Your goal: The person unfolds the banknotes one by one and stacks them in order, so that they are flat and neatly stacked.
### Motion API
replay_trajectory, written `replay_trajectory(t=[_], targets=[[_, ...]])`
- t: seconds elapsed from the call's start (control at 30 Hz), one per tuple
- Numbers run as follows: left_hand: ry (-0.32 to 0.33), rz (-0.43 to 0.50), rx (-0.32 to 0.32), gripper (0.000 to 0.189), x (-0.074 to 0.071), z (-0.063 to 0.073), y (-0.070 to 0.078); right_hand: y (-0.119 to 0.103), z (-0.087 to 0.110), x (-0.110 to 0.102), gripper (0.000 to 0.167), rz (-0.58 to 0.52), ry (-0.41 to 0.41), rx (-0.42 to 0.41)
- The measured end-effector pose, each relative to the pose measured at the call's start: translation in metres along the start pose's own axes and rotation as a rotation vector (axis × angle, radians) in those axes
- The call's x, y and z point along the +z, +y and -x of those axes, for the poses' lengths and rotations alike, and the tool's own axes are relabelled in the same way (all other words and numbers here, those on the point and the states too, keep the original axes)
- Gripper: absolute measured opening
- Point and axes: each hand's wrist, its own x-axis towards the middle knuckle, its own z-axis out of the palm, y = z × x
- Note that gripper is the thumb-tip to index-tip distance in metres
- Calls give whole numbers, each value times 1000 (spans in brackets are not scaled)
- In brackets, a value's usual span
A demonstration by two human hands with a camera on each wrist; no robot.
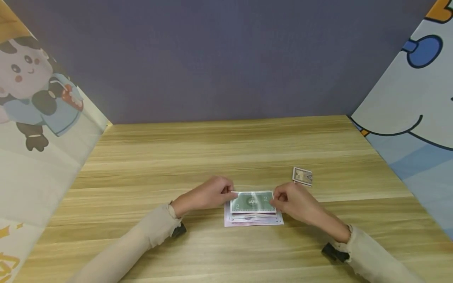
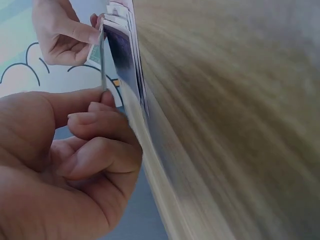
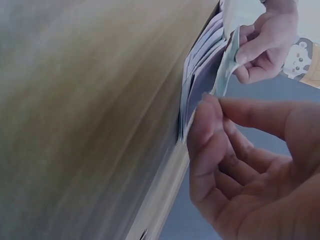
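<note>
A green banknote point(image 1: 253, 202) marked with a 2 is stretched between both hands, over a stack of paler banknotes point(image 1: 253, 222) on the wooden table. My left hand point(image 1: 212, 193) pinches its left end between thumb and forefinger. At the right end, my right hand point(image 1: 296, 202) pinches it the same way. In the left wrist view the green banknote point(image 2: 103, 60) appears edge-on, raised a little off the stack point(image 2: 122, 55). The right wrist view shows the layered edges of the stack point(image 3: 202, 67) beside the pinching fingertips.
A small brown banknote point(image 1: 302, 176) lies on the table point(image 1: 177, 157) just beyond my right hand. A dark panel point(image 1: 226, 63) stands along the back edge. Cartoon-printed walls rise on the left point(image 1: 53, 157) and right point(image 1: 407, 98).
</note>
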Motion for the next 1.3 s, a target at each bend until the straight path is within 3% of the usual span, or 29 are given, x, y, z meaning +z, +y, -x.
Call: replay_trajectory(t=[0.27, 0.47, 0.67, 0.9, 1.0, 1.13, 1.3], targets=[[-81, -46, -16, 24, 2, -3, -2, 4, -5, 2, 26, 59, -82, 8], [-80, -108, -52, 30, 5, -5, 3, -5, -6, 2, 30, 173, -106, 74], [-70, -173, -104, 36, 8, -6, 9, -7, -7, -8, 27, 226, -44, 153], [-51, -183, -180, 39, 5, -3, 13, 22, -15, -46, 6, 249, 54, 198], [-42, -188, -170, 43, 5, -1, 14, 37, -20, -61, 17, 274, 47, 226], [-30, -175, -159, 44, 7, -1, 12, 54, -26, -74, 34, 274, -33, 272], [-26, -172, -160, 43, 7, -3, 10, 68, -31, -81, 44, 253, -136, 265]])
